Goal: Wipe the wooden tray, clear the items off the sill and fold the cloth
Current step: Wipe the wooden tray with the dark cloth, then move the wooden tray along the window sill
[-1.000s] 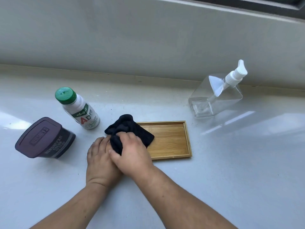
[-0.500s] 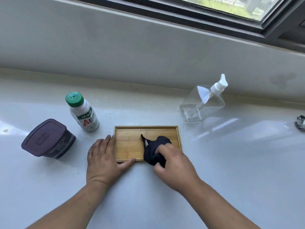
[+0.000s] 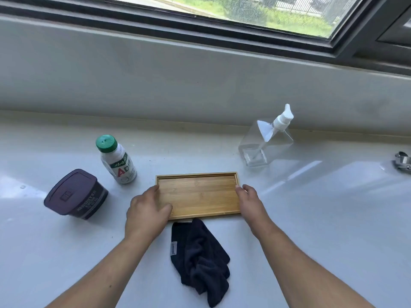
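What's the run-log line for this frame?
left hand: holds wooden tray, left end | right hand: holds right end | cloth: crumpled on sill, unfolded

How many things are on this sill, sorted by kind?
Bottles: 2, green-capped bottle, clear pump bottle
Tubs: 1, dark tub
Trays: 1, wooden tray
Cloths: 1, dark cloth
Metal pieces: 1, metal object at right edge
Total: 6

I'm standing at a wide white sill (image 3: 333,207) in what is looking like a home. The dark-framed window (image 3: 255,12) is showing grass (image 3: 289,22) outside, and below the window a cocoa tub (image 3: 75,194), a drink bottle (image 3: 117,161) and a clear pump bottle (image 3: 266,143) are sitting about.
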